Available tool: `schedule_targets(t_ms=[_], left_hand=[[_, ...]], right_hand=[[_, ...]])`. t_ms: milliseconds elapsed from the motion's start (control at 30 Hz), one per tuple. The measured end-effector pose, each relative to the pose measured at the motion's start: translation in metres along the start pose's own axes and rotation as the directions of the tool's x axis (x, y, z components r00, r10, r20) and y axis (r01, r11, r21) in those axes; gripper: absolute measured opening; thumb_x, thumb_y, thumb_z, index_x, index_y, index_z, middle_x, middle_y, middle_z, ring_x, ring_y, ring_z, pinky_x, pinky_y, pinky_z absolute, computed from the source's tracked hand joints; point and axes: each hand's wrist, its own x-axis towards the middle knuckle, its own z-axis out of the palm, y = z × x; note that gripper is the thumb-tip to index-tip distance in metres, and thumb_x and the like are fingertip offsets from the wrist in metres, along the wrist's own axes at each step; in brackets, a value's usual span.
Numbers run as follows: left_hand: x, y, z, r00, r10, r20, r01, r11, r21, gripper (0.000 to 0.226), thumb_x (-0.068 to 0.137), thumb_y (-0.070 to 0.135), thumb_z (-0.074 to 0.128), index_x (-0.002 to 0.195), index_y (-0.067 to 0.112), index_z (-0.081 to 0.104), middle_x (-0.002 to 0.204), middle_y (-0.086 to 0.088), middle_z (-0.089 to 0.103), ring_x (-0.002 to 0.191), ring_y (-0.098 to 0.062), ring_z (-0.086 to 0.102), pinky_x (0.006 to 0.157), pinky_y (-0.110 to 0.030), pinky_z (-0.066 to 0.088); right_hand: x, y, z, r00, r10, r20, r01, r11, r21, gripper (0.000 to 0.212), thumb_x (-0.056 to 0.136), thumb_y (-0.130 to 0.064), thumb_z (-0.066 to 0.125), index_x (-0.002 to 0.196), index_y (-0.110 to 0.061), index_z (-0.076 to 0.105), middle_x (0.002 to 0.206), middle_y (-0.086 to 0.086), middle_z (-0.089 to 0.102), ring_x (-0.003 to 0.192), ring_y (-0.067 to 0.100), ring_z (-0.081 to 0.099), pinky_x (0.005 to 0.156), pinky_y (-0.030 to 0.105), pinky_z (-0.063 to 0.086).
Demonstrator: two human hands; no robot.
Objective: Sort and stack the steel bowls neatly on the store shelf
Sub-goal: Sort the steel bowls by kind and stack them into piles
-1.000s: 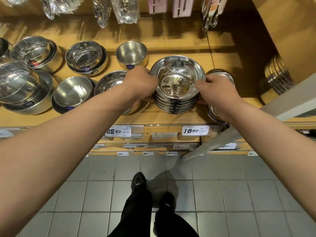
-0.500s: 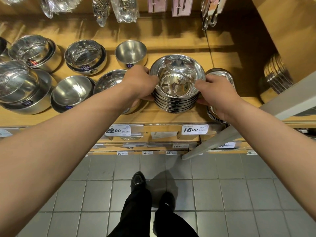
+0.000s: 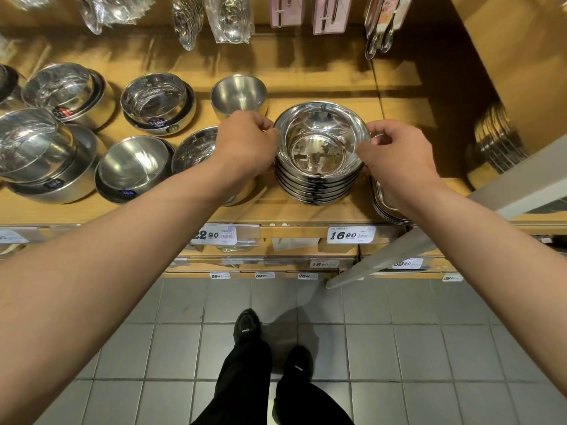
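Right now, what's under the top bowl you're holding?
Under the top bowl, gripped by the left hand and right hand, sits a nested stack of bowls on the shelf. Only their rims show; their insides are covered.

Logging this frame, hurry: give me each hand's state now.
Left hand: curled fingers grip the left rim of the top bowl.
Right hand: fingers pinch that bowl's right rim.

stack of steel bowls (image 3: 319,176): nested upright, set on the wooden shelf (image 3: 276,210), gripped from both sides
left hand (image 3: 245,145): fingers curled at the stack's left rim
right hand (image 3: 395,151): thumb and fingers pinched on the right rim
price tag (image 3: 349,234): 16.90, mounted just below the stack
other bowls (image 3: 132,167): placed to the left
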Motion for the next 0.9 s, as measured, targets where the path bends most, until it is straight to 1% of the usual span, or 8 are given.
schedule_targets(t_ms=[100,267,367,433,533,700,833,900], left_hand=[[-0.001,0.001,0.0,1.0,0.015,-0.016,-0.015,1.0,0.016,0.026,0.101,0.013,0.057,0.099,-0.008,0.071,0.101,-0.026,0.073,0.089,-0.037,0.074,0.074,-0.046,0.064],[-0.002,0.003,0.0,1.0,0.014,-0.02,-0.014,1.0,0.015,0.027,0.101,0.012,0.057,0.097,-0.012,0.069,0.104,-0.028,0.072,0.091,-0.038,0.073,0.07,-0.045,0.065],[-0.001,0.003,0.0,1.0,-0.005,-0.007,0.005,1.0,-0.009,0.027,0.102,0.015,0.056,0.101,-0.009,0.069,0.105,-0.025,0.072,0.092,-0.035,0.073,0.067,-0.041,0.065],[-0.002,0.002,0.0,1.0,-0.026,0.011,0.026,1.0,-0.013,0.027,0.103,0.019,0.053,0.103,-0.001,0.071,0.105,-0.02,0.072,0.093,-0.032,0.073,0.072,-0.042,0.065],[-0.007,-0.001,0.001,0.997,-0.053,0.049,0.053,0.999,-0.011,0.033,0.103,0.024,0.045,0.102,0.007,0.073,0.103,-0.017,0.074,0.095,-0.033,0.073,0.084,-0.049,0.062],[-0.01,-0.004,0.004,0.998,-0.056,0.035,0.057,0.997,-0.042,0.037,0.104,0.027,0.045,0.106,0.002,0.072,0.106,-0.019,0.074,0.103,-0.036,0.07,0.091,-0.054,0.059],[-0.009,-0.007,0.007,0.994,-0.092,0.056,0.098,0.987,-0.127,0.036,0.105,0.027,0.045,0.111,0.002,0.07,0.11,-0.02,0.073,0.105,-0.038,0.069,0.094,-0.054,0.057],[-0.01,-0.008,0.009,0.994,-0.097,0.058,0.104,0.983,-0.151,0.035,0.105,0.026,0.045,0.111,0.001,0.069,0.111,-0.022,0.072,0.107,-0.04,0.069,0.095,-0.055,0.057]], right_hand=[[-0.002,0.0,0.0,1.0,0.002,0.007,-0.002,1.0,0.006,0.029,0.089,-0.017,0.068,0.116,-0.026,0.073,0.086,-0.003,0.065,0.085,0.015,0.063,0.092,0.047,0.058],[-0.005,-0.001,0.0,1.0,0.009,0.007,-0.009,1.0,0.016,0.028,0.09,-0.015,0.067,0.114,-0.027,0.075,0.086,-0.001,0.064,0.085,0.018,0.062,0.092,0.051,0.057],[-0.007,-0.002,0.0,1.0,-0.002,0.027,0.002,1.0,0.014,0.025,0.092,-0.019,0.063,0.113,-0.029,0.073,0.096,0.011,0.071,0.093,0.03,0.067,0.092,0.053,0.056],[-0.009,-0.001,0.002,0.998,0.008,0.058,-0.009,1.0,0.011,0.021,0.095,-0.024,0.057,0.109,-0.03,0.072,0.104,0.018,0.072,0.1,0.038,0.067,0.089,0.057,0.056],[-0.013,0.001,0.004,0.992,0.061,0.115,-0.069,0.995,0.066,0.026,0.098,-0.026,0.049,0.11,-0.019,0.071,0.111,0.02,0.071,0.107,0.042,0.065,0.089,0.062,0.055],[-0.012,0.004,0.004,0.991,0.058,0.12,-0.068,0.994,0.085,0.034,0.094,-0.023,0.046,0.112,-0.001,0.065,0.117,0.03,0.064,0.114,0.051,0.057,0.089,0.07,0.05],[-0.009,0.005,0.005,0.989,0.066,0.131,-0.081,0.99,0.114,0.03,0.094,-0.023,0.047,0.107,-0.013,0.072,0.115,0.023,0.069,0.11,0.042,0.065,0.092,0.064,0.053],[-0.008,0.007,0.005,0.989,0.069,0.134,-0.086,0.988,0.128,0.029,0.094,-0.025,0.048,0.105,-0.02,0.074,0.112,0.016,0.072,0.093,0.028,0.068,0.087,0.051,0.058]])
